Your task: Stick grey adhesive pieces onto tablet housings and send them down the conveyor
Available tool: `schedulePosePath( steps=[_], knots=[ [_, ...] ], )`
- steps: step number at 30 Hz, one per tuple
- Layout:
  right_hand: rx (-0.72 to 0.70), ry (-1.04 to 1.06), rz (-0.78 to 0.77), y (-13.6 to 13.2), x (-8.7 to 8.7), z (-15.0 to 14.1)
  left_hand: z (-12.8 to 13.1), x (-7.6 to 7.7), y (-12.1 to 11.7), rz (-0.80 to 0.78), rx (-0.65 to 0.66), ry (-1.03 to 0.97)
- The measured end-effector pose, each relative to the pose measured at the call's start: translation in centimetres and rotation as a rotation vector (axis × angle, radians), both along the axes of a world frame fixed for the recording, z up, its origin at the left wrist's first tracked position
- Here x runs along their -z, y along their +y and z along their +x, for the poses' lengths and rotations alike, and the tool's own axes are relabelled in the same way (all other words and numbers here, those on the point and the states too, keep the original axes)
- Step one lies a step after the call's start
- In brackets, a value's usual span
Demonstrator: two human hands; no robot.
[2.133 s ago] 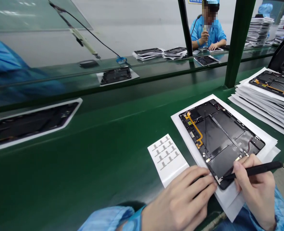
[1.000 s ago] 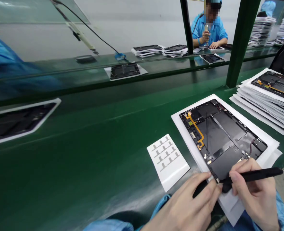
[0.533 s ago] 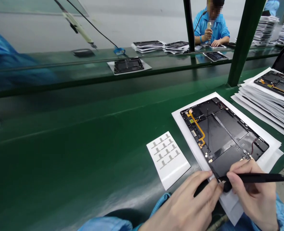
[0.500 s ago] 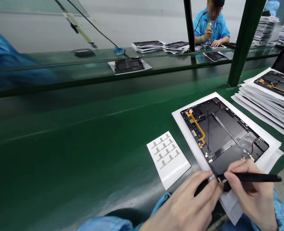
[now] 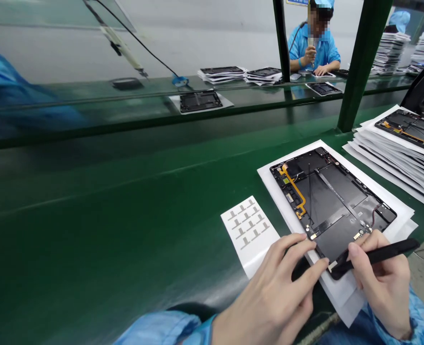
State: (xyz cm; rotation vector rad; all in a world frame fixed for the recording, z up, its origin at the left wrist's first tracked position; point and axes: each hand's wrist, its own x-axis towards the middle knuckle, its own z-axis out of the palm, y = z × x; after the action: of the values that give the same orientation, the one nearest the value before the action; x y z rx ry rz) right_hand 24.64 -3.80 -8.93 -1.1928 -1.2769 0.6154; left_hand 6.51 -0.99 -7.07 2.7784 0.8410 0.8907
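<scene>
Two hands work at the near corner of an open tablet housing (image 5: 327, 201), which lies just ahead of them on a white sheet (image 5: 401, 225). Left hand (image 5: 273, 292), fingers spread apart, steadies the edge; right hand (image 5: 381, 282) pinches a slim black tool (image 5: 377, 254) low against the corner, its tip hidden.

Tablet stack (image 5: 395, 163) beyond right hand (image 5: 379, 282)

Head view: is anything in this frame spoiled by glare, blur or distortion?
Head view: pale glare streaks the green belt beside the left hand; the blue shape at the left edge is soft and blurred; the tablet's open back and the black stylus in the right hand look sharp; the wide lens bends the frame's outer parts.
</scene>
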Motion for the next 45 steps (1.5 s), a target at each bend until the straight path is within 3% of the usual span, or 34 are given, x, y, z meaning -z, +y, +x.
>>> schedulePosePath(
  steps=[9,17,24,30,40,45],
  knots=[
    [0.026,-0.114,-0.001,0.4,0.1,0.2,-0.1,1.2,0.5,0.015,0.044,-0.010],
    [-0.066,-0.233,0.239,-0.1,0.9,0.7,-0.1,-0.2,0.6,-0.031,0.066,0.081],
    [-0.077,-0.029,0.137,-0.5,1.2,0.4,-0.1,0.4,0.8,0.004,0.068,0.091],
    [-0.096,-0.063,0.109,-0.6,1.0,0.6,-0.2,-0.1,0.8,0.021,0.082,0.118],
    [-0.442,-0.057,-0.012,1.2,-0.5,3.2,-0.6,2.1,1.3,0.090,0.157,-0.003],
    [-0.442,-0.070,-0.041,1.5,-0.9,3.0,-0.7,2.0,1.2,0.075,0.159,-0.007]
  ],
)
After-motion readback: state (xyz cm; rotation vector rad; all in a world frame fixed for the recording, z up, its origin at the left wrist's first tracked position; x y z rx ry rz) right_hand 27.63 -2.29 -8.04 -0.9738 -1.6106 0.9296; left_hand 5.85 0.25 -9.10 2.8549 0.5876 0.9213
